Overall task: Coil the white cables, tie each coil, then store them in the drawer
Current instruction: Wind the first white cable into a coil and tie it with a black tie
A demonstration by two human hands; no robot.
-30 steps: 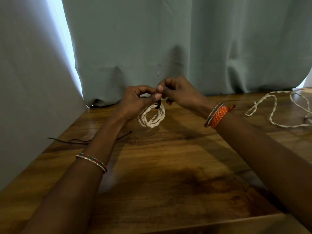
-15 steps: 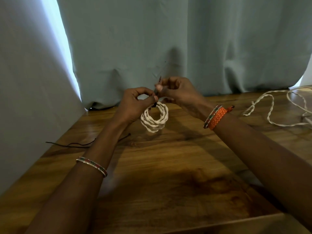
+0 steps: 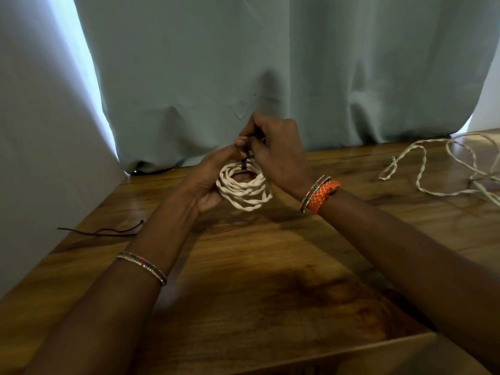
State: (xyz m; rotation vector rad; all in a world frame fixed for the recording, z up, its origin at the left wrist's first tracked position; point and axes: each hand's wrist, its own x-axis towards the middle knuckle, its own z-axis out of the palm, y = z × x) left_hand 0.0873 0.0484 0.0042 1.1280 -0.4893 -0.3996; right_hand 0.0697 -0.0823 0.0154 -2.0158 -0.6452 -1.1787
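The coiled white cable (image 3: 243,189) is being held above the wooden table (image 3: 270,280), near the curtain (image 3: 243,63). It is being gripped by the left hand (image 3: 213,180) at its left side. A black tie (image 3: 245,161) at the coil's top is being pinched by the right hand (image 3: 276,150). 1 loose white cable (image 3: 422,169) is being left lying far right, 1 black string (image 3: 108,230) left.

1. The coiled white cable (image 3: 244,189) is twisted, wound in several round loops, and held above the table.
2. A black tie (image 3: 244,163) wraps the coil's far side.
3. A loose white cable (image 3: 422,169) sprawls uncoiled at the far right.
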